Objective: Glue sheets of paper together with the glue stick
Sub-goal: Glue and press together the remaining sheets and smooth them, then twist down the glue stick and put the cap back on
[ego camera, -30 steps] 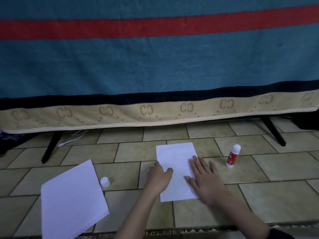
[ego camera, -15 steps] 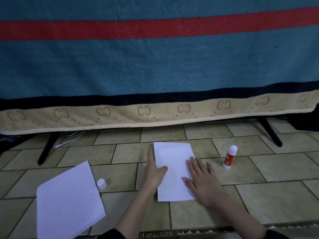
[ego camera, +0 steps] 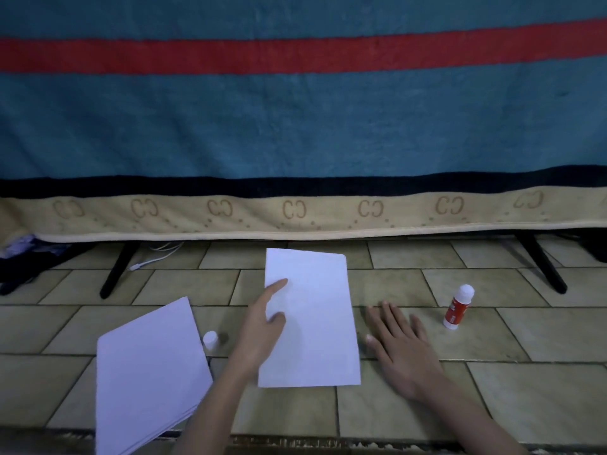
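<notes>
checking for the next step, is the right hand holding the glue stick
No, the right hand lies flat on the tiles; the glue stick stands apart.

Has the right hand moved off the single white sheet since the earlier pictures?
Yes. The right hand now lies flat on the floor tiles, right of the sheet, nearer the standing glue stick.

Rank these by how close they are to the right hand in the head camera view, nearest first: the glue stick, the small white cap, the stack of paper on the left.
Measured from the right hand, flat on the floor tiles:
1. Glue stick, standing just to its right and farther back.
2. Small white cap, to its left, beyond the single sheet and the left hand.
3. Stack of paper, farthest left, past the cap.
</notes>
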